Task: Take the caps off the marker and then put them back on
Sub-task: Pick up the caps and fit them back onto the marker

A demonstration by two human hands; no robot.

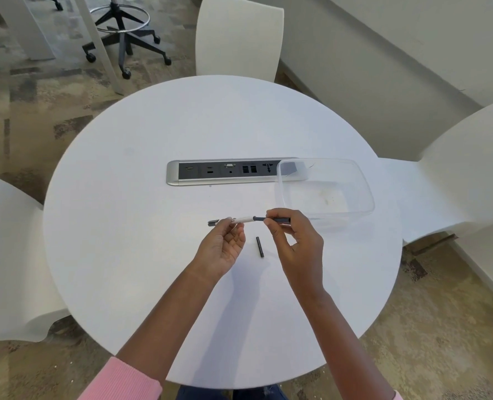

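I hold a white marker (244,220) level above the round white table (124,226). My left hand (222,249) pinches its white barrel from below, palm up. The marker's left end at the far side of that hand is dark. My right hand (293,238) grips a dark cap (278,219) at the marker's right end, where a dark neck shows between barrel and cap. I cannot tell whether the cap is seated. A second dark cap (259,247) lies loose on the table between my two hands.
A clear plastic container (363,192) stands to the right, just behind my right hand. A power and data socket strip (228,170) is set into the table's middle. White chairs surround the table; an office stool stands at the far left.
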